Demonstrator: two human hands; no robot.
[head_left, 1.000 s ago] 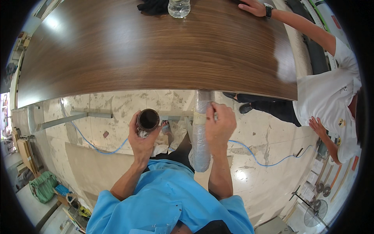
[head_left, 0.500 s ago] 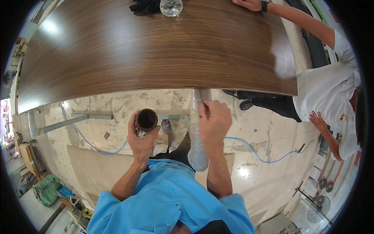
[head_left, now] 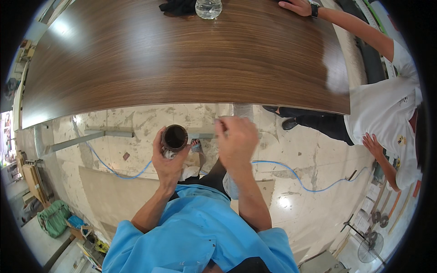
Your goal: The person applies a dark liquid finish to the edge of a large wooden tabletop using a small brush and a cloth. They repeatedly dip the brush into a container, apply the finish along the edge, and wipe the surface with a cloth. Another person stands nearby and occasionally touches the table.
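Observation:
My left hand (head_left: 169,166) is wrapped round a small open-topped pot (head_left: 176,137) with a dark rim and dark brown inside, held upright in front of the table's near edge. To its right, my right hand (head_left: 239,143) hovers apart from the pot, fingers curled and thumb against them. Whatever those fingers may pinch is too small or blurred to make out. Beyond both hands lies a brown wood-grain tabletop (head_left: 182,68). A plastic-wrapped support (head_left: 243,110) shows behind my right hand, partly hidden by it.
On the table's far side stand a clear jar of liquid (head_left: 209,8) and a black cloth (head_left: 177,7). A co-worker in a white shirt (head_left: 378,107) rests one hand (head_left: 298,6) on the tabletop at right. A blue hose (head_left: 291,171) crosses the stained floor.
My right hand has moved left, nearer the pot, and now covers more of the wrapped support. The left hand still holds the pot in nearly the same place.

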